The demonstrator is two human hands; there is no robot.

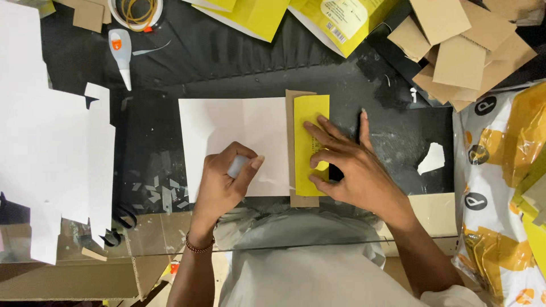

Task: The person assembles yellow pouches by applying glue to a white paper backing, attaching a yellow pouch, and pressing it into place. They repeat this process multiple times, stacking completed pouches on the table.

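1. The landmark here is the white sheet, lying flat on the dark table in front of the person.
2. Along the right edge of the white sheet lies a brown cardboard strip, and a yellow paper strip lies on top of that, running parallel to the sheet's edge.
3. The right hand rests on the yellow paper strip, fingers spread wide and flat, pressing it down; it grips nothing.
4. The left hand sits on the lower middle of the white sheet, fingers curled narrowly around a small pale object, likely a glue stick or eraser; what it is I cannot tell for sure.
5. The step in hand looks like fixing the yellow paper strip to the cardboard beside the white sheet: 1 hand pins, the other carries the small tool.
6. The next move seems to call for steady pressure from the right hand so the strip does not slide, while the left brings its object across to the seam at the sheet's right edge.
7. Up and to the left of the white sheet lie a glue bottle with an orange cap and a tape roll.
8. Left of the sheet lie larger white paper pieces; far to its right, a pile of brown cardboard cut-outs and a printed white and yellow bag.
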